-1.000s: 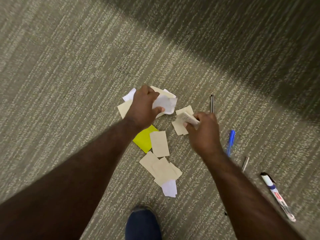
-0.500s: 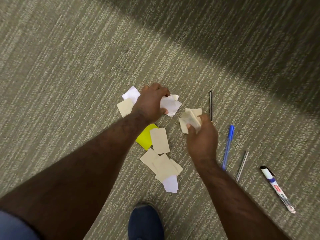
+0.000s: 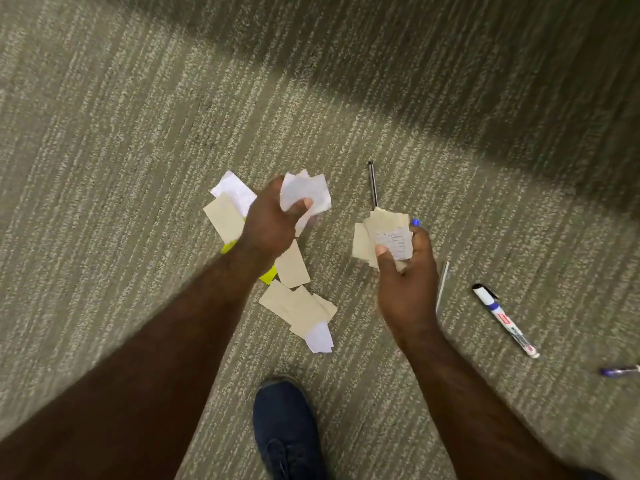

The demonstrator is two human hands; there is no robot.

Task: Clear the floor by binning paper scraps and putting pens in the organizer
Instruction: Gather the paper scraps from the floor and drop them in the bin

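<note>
My left hand is closed on a bunch of white paper scraps, held above the carpet. Tan and printed scraps are gripped in my right hand. On the floor lie more scraps: a tan one and a white one to the left, a yellow note partly hidden under my wrist, and a tan pile with a white piece. A dark pen, a grey pen and a white marker lie to the right. Only the blue pen's tip shows behind my right hand.
The floor is grey-green striped carpet with a dark shadow band across the top right. My dark blue shoe stands at the bottom centre. Another purple-blue pen lies at the right edge.
Both hands have lifted with their paper scraps, the right hand drawing back toward me and turning the scraps face up. The view shifted, bringing a pen into sight at the right edge.
</note>
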